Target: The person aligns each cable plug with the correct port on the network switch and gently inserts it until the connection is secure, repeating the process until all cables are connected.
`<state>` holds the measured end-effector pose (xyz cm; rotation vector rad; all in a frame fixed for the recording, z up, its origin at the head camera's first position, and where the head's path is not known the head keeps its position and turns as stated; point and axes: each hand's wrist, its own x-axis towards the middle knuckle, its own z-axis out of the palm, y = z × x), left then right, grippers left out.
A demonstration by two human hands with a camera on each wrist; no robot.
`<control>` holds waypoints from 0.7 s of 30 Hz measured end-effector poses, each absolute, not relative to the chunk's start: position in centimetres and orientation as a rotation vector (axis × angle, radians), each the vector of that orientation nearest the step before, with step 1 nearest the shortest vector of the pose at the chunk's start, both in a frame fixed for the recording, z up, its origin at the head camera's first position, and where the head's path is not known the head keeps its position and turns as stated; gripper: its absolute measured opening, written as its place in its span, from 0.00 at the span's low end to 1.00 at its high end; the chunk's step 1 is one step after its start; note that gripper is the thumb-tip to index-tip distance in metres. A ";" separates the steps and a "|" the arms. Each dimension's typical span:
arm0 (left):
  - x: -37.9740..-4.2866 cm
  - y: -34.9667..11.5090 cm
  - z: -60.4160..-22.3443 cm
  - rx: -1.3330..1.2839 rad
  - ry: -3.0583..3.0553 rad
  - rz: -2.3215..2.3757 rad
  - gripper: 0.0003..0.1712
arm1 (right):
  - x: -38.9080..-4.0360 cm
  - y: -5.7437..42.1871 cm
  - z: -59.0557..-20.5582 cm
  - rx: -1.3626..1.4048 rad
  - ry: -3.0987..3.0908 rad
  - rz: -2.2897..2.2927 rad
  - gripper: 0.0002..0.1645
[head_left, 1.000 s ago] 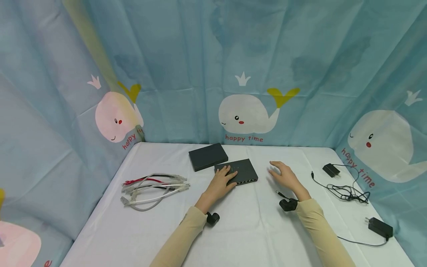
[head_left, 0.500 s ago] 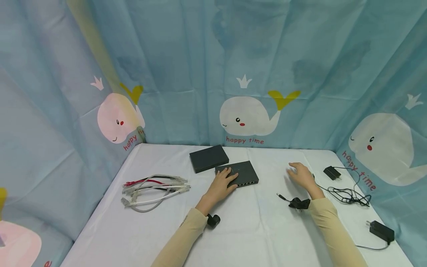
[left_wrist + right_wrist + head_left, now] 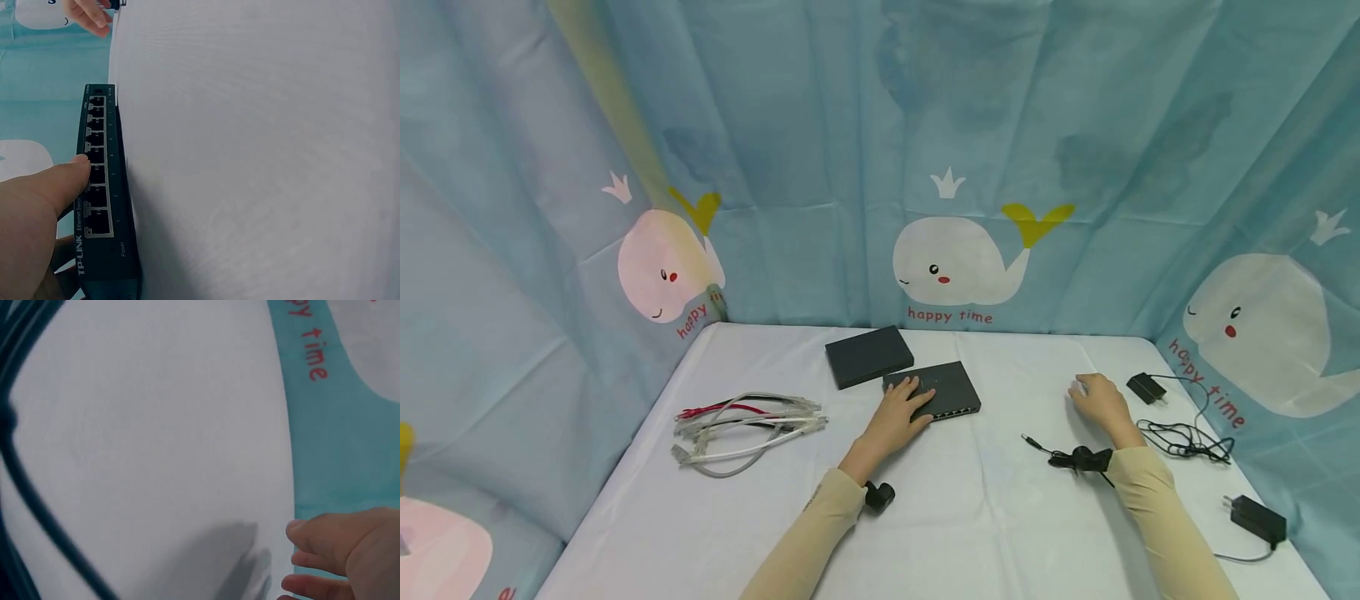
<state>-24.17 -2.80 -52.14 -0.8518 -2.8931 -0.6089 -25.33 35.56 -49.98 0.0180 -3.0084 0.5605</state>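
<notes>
A black Ethernet switch with a row of ports along its front lies on the white table. My left hand rests on it with fingers spread over the top; in the left wrist view the thumb lies at the upper edge above the ports. To the right, over the table, is my right hand, its fingers loosely bent with nothing showing between them in the right wrist view. Just beside it lies a coiled black power adapter cord, whose plug end is hidden behind the hand.
A second black box lies behind the switch. Several network cables are bundled at left. Two power adapters, one at back and one in front, sit at right. Another bundled cord lies near the right wrist.
My right hand has moved rightward, away from the switch, to beside the coiled cord. My left hand has stayed on the switch.
</notes>
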 end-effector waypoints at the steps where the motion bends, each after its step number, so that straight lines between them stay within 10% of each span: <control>1: -24.1 -2.8 -52.1 -0.851 -2.893 -0.610 0.29 | -25.3 35.7 -50.0 -0.007 -3.009 0.551 0.27; 21: -24.1 -2.8 -52.0 -0.860 -2.891 -0.606 0.30 | -23.8 37.9 -49.6 -0.367 -2.964 0.566 0.33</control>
